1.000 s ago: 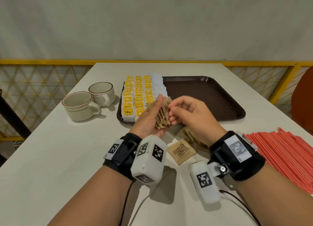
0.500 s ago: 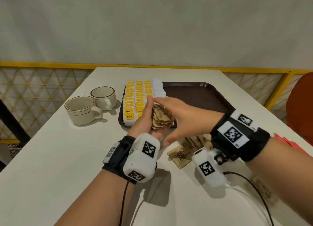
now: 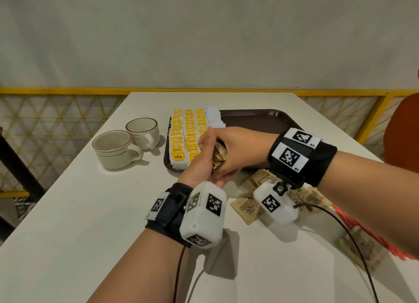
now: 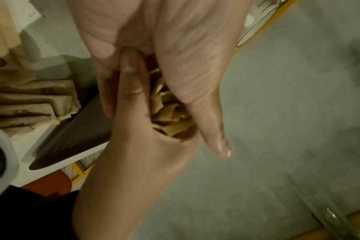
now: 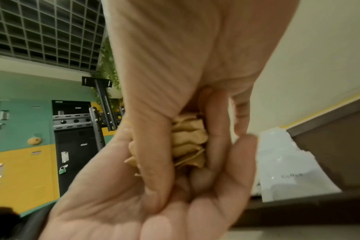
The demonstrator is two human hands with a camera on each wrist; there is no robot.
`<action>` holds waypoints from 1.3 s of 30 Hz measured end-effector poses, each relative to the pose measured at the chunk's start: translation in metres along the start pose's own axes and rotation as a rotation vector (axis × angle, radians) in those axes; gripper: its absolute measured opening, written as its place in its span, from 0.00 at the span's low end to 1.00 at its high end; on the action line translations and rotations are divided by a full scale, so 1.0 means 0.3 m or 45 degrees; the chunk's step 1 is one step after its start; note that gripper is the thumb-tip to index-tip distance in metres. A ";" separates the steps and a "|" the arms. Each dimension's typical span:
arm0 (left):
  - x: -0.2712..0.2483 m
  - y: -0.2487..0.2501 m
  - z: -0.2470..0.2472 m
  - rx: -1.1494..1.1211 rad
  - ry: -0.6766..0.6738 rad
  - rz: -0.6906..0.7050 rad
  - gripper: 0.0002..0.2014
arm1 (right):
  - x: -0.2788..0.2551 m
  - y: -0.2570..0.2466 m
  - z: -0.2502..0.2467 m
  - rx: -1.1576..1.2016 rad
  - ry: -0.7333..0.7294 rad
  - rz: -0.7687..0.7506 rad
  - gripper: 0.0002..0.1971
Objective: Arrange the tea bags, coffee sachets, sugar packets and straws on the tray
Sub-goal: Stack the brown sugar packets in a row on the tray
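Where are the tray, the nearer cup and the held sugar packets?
tray (image 3: 260,121), head view, bare floor.
nearer cup (image 3: 113,154), head view, outer wall.
sugar packets (image 5: 188,140), right wrist view, stack's edges.

Dim, even light; soft shadows; wrist views blurred, perhaps from motion; edges bowed.

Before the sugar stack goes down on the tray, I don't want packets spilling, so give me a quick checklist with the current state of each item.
1. Stack of brown sugar packets held between both hands: ok, left hand cups it, right hand wraps over it.
2. Packet edges aligned: not ok, they fan unevenly in the wrist views.
3. Free space on the tray: ok, bare right of the tea bags.
4. Hands over the tray: ok, above its near edge.
5. All sugar collected: not ok, loose packets lie on the table.
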State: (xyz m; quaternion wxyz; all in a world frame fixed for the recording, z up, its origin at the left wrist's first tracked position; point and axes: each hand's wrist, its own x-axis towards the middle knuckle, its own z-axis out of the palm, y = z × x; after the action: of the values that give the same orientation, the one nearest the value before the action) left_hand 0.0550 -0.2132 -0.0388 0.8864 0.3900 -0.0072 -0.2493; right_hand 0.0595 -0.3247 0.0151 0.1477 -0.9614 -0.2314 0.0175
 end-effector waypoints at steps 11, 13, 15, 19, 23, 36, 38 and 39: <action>-0.006 0.029 -0.056 -0.005 -0.300 -0.060 0.21 | -0.076 0.060 -0.162 0.163 -0.155 0.065 0.34; -0.011 0.029 -0.058 0.048 -0.342 -0.088 0.19 | -0.085 0.068 -0.169 0.189 -0.137 0.046 0.24; -0.014 0.028 -0.059 0.102 -0.353 -0.102 0.16 | -0.088 0.070 -0.165 0.264 -0.099 0.042 0.15; -0.019 0.028 -0.054 0.130 -0.340 -0.115 0.12 | -0.096 0.061 -0.165 0.485 -0.064 0.068 0.12; -0.023 0.038 -0.046 0.100 -0.314 -0.129 0.15 | -0.100 0.054 -0.140 0.551 -0.157 0.129 0.10; 0.042 0.113 -0.035 -0.038 0.002 0.000 0.04 | -0.071 0.092 -0.093 1.830 0.443 0.414 0.06; 0.097 0.185 -0.020 0.196 0.047 0.037 0.02 | -0.046 0.148 -0.120 1.733 0.445 0.480 0.08; 0.129 0.225 -0.007 0.348 0.057 0.063 0.02 | -0.029 0.182 -0.132 1.683 0.442 0.511 0.08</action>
State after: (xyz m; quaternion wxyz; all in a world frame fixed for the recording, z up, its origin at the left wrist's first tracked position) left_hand 0.1188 -0.1905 -0.0003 0.8308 0.5123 -0.0311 -0.2153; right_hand 0.0798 -0.3858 0.0368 0.7284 -0.6837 0.0359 0.0277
